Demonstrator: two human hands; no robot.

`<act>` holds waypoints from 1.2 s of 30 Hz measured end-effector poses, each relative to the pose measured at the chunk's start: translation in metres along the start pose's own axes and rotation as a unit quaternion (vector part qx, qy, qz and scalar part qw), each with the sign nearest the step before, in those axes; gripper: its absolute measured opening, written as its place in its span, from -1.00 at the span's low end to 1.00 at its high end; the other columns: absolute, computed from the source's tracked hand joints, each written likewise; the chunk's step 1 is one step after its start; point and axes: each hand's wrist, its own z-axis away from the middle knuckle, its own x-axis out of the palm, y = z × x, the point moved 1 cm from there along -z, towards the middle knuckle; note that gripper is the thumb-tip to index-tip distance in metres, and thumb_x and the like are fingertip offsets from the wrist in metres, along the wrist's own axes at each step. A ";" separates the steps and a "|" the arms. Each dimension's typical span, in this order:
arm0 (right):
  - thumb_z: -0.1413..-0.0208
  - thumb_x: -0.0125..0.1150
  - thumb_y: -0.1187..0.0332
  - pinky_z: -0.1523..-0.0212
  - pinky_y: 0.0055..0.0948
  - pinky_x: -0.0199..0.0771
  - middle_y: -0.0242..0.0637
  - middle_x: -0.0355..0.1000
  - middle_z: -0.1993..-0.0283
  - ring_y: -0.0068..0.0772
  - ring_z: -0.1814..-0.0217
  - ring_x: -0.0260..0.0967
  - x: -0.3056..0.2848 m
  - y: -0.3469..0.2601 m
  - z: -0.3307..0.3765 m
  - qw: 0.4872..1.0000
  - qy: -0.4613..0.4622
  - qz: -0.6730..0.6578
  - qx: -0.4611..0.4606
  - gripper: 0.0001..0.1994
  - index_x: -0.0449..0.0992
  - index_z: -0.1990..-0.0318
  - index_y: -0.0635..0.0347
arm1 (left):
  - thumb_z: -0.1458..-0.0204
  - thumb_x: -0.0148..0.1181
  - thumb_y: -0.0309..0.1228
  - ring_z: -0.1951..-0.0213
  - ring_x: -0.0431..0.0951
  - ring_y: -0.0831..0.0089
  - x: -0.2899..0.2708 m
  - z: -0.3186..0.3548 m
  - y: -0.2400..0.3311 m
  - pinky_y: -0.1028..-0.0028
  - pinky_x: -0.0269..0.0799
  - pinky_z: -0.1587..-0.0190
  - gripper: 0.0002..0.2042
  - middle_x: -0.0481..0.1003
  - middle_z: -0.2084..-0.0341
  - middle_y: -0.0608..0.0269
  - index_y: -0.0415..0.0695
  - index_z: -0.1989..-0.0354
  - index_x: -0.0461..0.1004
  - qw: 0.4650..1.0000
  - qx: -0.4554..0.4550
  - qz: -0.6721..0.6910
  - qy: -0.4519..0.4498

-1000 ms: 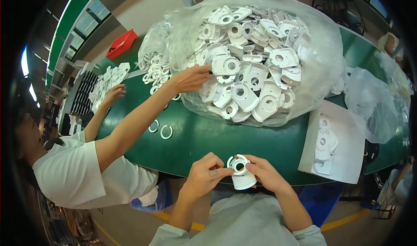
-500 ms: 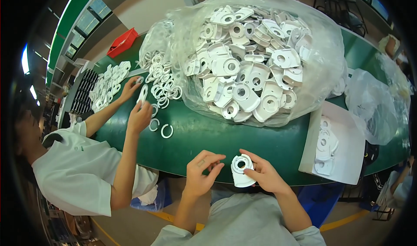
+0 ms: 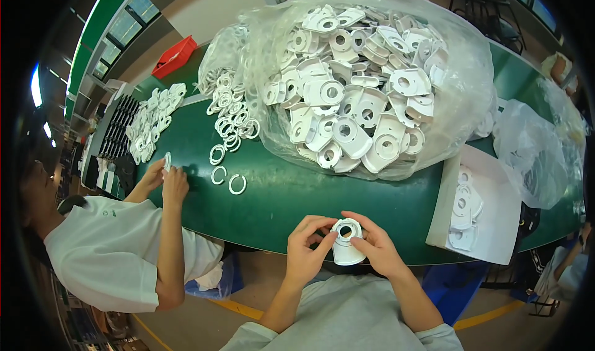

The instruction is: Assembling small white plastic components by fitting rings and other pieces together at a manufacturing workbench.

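While our right hand (image 3: 379, 252) pinches the white part (image 3: 347, 253), our left hand (image 3: 305, 250) touches it, pinch unclear.
Likely light, stiff; grip edges.

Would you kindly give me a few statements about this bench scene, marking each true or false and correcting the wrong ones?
1. The right hand holds a white part. True.
2. The left hand hangs far from the white part. False: the left hand is at the part's left edge.
3. The tabletop is green. True.
4. The red bin is at the picture's right. False: the red bin is at the upper left.
5. A large clear plastic bag surrounds a heap of white pieces. True.
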 end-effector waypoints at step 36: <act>-0.03 0.07 0.68 -0.03 -0.50 0.34 -0.26 0.37 -0.03 -0.55 -0.04 0.33 0.000 -0.005 0.002 1.000 0.005 0.022 -0.007 -0.38 0.09 -0.30 0.24 | -0.05 0.10 -0.65 0.33 0.47 0.61 0.001 -0.004 0.005 0.66 0.34 0.31 -0.90 0.47 0.37 0.25 -0.36 0.30 0.53 0.997 -0.040 -0.007 0.060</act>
